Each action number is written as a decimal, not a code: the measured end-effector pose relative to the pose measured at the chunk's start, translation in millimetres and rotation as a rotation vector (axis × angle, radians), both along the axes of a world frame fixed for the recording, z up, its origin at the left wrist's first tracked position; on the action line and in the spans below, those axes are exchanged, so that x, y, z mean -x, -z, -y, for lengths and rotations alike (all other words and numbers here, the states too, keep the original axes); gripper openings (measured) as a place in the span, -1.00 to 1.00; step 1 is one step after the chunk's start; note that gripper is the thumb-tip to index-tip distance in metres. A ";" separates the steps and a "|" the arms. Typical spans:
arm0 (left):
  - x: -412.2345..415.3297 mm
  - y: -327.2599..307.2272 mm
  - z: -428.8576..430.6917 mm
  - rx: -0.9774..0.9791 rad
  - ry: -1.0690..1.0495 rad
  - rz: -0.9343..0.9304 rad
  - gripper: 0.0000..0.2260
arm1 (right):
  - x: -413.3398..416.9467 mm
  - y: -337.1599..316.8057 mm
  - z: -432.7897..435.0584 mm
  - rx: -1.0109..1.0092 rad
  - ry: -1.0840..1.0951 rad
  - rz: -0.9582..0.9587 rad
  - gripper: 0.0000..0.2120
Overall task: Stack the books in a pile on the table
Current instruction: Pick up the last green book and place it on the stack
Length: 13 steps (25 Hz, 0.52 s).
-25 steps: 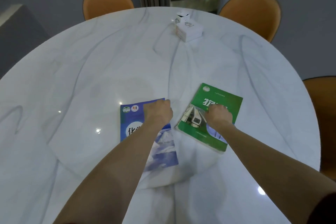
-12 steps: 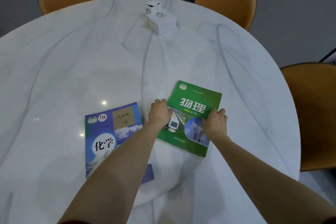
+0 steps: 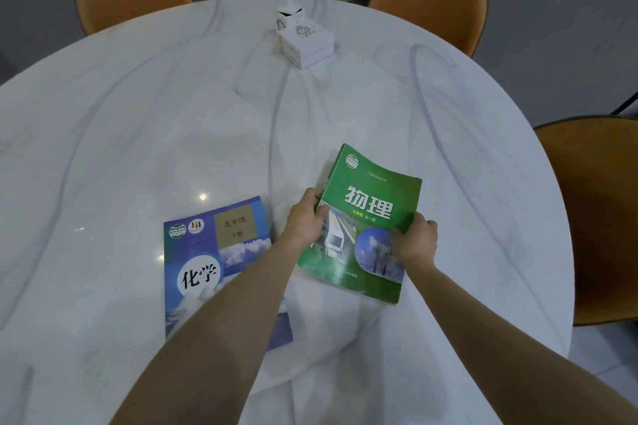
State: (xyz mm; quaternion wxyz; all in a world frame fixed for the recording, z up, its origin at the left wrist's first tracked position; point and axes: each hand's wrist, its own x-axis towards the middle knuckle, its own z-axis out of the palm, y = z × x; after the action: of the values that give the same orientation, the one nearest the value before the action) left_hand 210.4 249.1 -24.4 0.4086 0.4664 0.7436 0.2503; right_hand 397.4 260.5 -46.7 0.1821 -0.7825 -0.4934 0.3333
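A: Hands? Left hand (image 3: 305, 221) and right hand (image 3: 416, 243) clamped on green book's (image 3: 374, 217) 2 side edges, tilted off table (image 3: 138, 121).

B: Probably to land squarely on blue book (image 3: 221, 252), flat just left.

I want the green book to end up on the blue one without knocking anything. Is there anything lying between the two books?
Nothing visible lies between them. The green book, gripped by the left hand and right hand, is beside the blue book, with only bare table in the gap. The white boxes sit far off.

White marble table (image 3: 138, 121), blue book (image 3: 221, 262), white boxes (image 3: 305, 41)
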 end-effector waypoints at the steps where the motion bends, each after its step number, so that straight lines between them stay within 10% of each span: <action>1: -1.5 0.1 4.9 -0.036 -0.040 0.036 -0.77 | -1.9 -0.5 2.4 -0.011 0.020 -0.029 -0.62; 13: 26.1 -47.1 64.6 -0.162 -0.323 0.302 -0.78 | 9.3 -36.3 20.3 0.016 0.145 -0.662 -0.84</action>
State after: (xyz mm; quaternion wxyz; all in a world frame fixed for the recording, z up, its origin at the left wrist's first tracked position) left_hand 184.3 184.6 22.7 0.4312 0.3300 0.7164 0.4381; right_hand 388.1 240.3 -10.4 0.3495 -0.6662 -0.3479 0.5595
